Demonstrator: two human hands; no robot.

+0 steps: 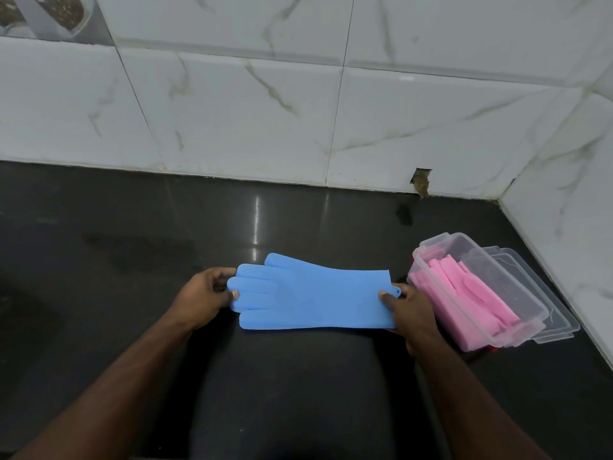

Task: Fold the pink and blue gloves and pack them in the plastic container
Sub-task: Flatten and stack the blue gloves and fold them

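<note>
Fingers and thumb of the left hand [207,293] pinch the fingertip end of the blue glove [311,297], and the right hand [406,310] pinches its cuff end, thumb on top by the small hanging tab. Between the two grips the glove lies flat and unfolded on the dark countertop [132,244], its long axis running straight from one hand to the other, glove-fingers toward the left. Just beyond the right hand's knuckles sits the plastic container [428,280], open, with the pink gloves [474,293] already folded inside and its lid [544,303] under or just behind it. Folding probably means bringing one end across to the other; the right hand is nearer the container for packing.
</note>
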